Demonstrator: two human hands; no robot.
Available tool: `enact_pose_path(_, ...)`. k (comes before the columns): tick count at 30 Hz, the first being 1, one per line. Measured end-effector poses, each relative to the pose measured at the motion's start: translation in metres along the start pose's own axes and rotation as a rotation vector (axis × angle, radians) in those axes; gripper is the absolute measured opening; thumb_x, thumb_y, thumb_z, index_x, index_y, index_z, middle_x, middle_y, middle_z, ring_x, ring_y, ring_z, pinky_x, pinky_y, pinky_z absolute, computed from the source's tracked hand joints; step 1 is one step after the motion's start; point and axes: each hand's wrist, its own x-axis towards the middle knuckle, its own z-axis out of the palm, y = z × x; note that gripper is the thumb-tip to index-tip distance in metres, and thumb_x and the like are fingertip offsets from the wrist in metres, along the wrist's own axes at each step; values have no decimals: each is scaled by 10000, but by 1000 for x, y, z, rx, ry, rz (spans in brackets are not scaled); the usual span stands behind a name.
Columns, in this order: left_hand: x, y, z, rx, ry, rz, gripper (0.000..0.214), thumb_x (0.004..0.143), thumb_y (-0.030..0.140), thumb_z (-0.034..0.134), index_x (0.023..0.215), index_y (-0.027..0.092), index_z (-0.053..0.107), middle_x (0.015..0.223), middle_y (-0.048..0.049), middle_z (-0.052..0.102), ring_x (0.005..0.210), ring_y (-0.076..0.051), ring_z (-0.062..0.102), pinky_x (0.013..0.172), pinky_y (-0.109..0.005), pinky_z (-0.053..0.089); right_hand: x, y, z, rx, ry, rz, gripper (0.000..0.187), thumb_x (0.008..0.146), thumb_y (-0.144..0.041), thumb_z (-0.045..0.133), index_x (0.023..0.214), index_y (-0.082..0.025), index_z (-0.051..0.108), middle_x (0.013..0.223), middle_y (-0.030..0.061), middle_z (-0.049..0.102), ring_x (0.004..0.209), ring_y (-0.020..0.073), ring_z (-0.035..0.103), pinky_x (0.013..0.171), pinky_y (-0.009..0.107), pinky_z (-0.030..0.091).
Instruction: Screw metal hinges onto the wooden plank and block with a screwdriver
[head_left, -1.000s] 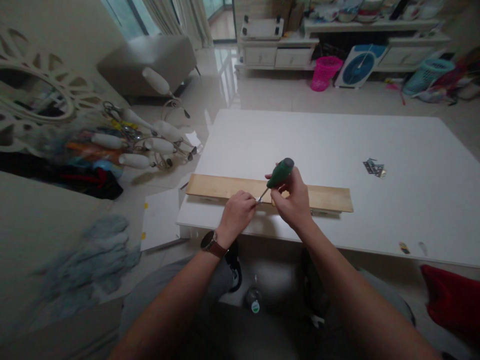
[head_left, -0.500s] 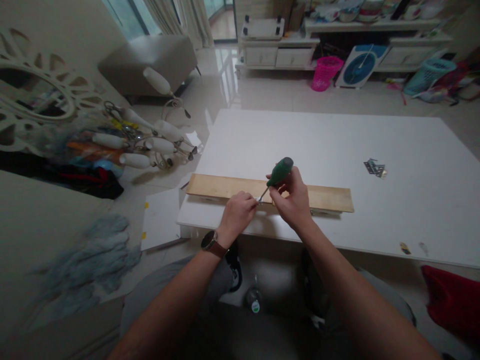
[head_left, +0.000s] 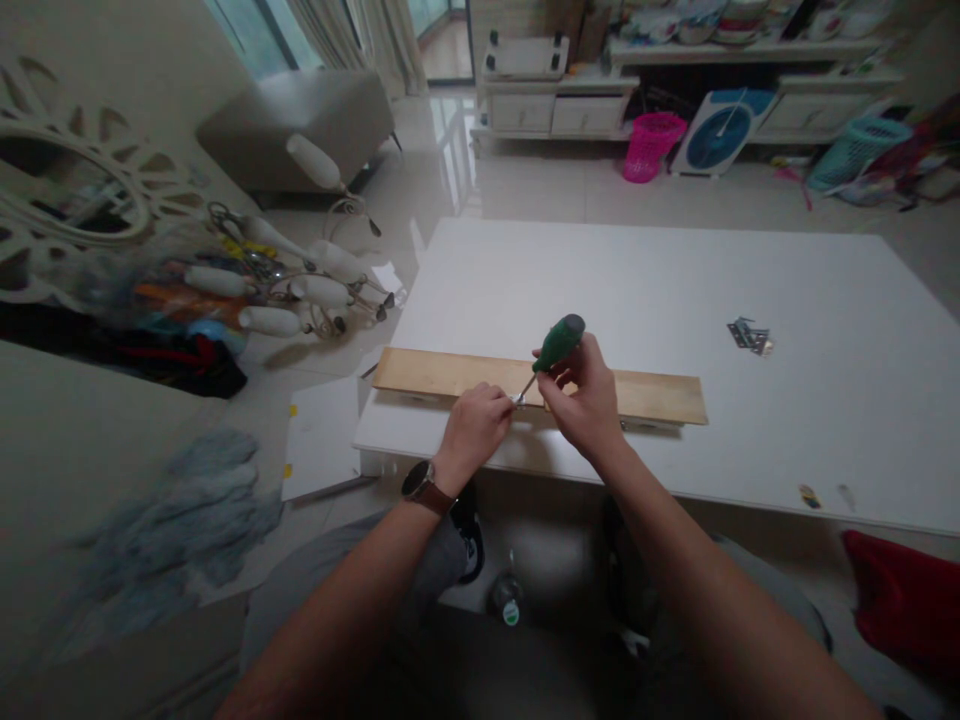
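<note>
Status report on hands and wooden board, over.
Right hand gripping screwdriver, tip at wooden board, near edge. Left hand beside tip. Metal pieces off right, clear of hands.

Light is dim, with glare on the floor.

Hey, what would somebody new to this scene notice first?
Probably the green screwdriver in the right hand, its tip by the near edge of the wooden board, beside the left hand. Next, likely the bright pink basket on the floor beyond the white panel, beside the fan.
</note>
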Motion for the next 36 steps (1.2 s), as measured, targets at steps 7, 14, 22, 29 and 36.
enact_pose_path(7,0,0,0,3,-6,-5,160,957,110,667,874,208,763,898,-67,721,919,-232,625,797,-365,499,1,1,0,-13,-2,-3,302,825,-238,653,1101,-280,539,953,15,735,708,155,663,578,295,520)
enact_pose_path(14,0,1,0,7,-10,-10,154,959,112,667,889,207,766,903,-69,722,922,-237,623,801,-372,493,0,-1,-1,3,-5,3,283,823,-229,661,1071,-273,531,956,13,737,695,149,657,578,302,523)
enact_pose_path(22,0,1,0,14,-12,-7,146,962,115,672,877,197,758,906,-68,725,919,-235,625,800,-369,486,1,2,0,-9,-5,-3,279,850,-261,693,1098,-272,565,869,-9,670,662,149,619,568,311,520)
enact_pose_path(29,0,-1,1,6,-20,-6,149,970,121,666,884,199,760,915,-65,722,928,-228,619,811,-358,478,1,7,-1,-65,-2,-7,320,870,-294,706,1177,-251,627,851,11,662,666,171,608,603,343,536)
enact_pose_path(36,0,-1,1,22,-23,-9,176,976,114,648,873,199,763,907,-69,717,925,-227,612,814,-360,474,0,-1,-1,-3,-34,-26,294,874,-221,649,1160,-256,594,1008,43,759,741,170,681,646,328,560)
